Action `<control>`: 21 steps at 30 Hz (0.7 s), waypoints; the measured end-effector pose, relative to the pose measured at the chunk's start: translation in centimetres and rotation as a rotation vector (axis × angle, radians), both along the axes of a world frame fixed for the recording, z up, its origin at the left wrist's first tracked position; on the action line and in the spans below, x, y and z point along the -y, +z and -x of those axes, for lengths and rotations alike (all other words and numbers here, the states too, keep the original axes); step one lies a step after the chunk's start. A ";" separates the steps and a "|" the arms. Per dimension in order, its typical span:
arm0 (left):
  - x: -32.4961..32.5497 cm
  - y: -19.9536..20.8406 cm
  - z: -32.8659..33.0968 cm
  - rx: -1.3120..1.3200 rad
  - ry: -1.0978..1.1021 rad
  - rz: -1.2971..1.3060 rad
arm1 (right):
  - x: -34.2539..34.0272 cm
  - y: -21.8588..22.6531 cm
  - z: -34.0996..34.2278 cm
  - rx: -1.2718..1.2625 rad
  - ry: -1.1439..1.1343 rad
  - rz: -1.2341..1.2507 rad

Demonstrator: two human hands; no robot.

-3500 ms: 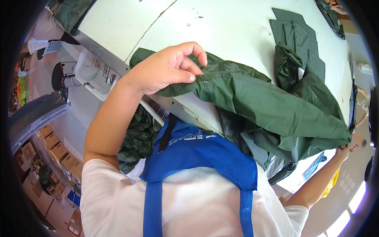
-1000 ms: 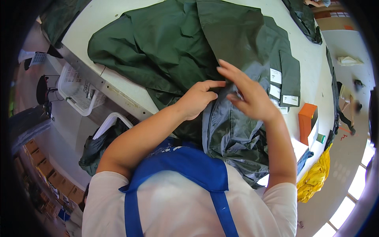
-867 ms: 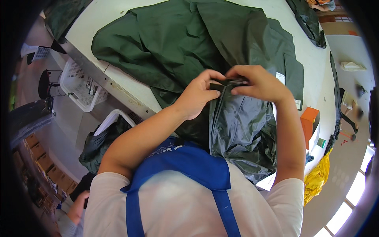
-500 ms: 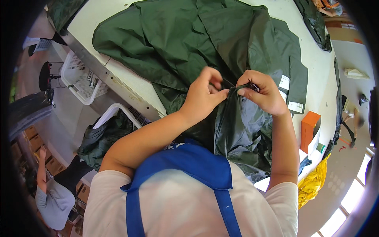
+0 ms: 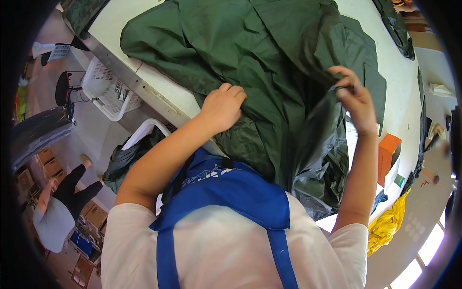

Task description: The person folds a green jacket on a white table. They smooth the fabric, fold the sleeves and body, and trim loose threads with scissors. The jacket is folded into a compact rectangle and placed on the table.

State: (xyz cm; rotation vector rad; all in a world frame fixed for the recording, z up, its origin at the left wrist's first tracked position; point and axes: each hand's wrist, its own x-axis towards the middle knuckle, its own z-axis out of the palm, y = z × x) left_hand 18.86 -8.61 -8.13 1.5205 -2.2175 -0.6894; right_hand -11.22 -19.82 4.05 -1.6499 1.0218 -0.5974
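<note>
Garment (image 5: 245, 67), dark green, lay on the counter (image 5: 166, 90) beyond and right of our left hand (image 5: 223, 108), whose grip we couldn't tell; our right hand (image 5: 358, 102), nearer the lifted edge (image 5: 325, 108), pinched it.

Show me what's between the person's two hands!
Folds of the green garment lie between the left hand and the right hand, in the head view.
</note>
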 end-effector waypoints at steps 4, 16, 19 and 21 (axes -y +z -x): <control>-0.5 -3.7 -0.7 0.053 0.065 0.258 | 1.2 0.2 5.5 0.342 -0.367 -0.117; -6.5 2.3 -9.1 -0.199 -0.001 0.526 | -3.4 5.1 -2.3 -0.097 -0.036 -0.055; -9.9 -1.1 -11.1 0.107 0.004 0.250 | -7.6 -0.5 -10.8 -0.181 0.207 -0.158; -10.9 -1.3 -10.3 0.057 0.084 0.137 | -9.8 -5.3 -13.1 -0.209 0.247 -0.253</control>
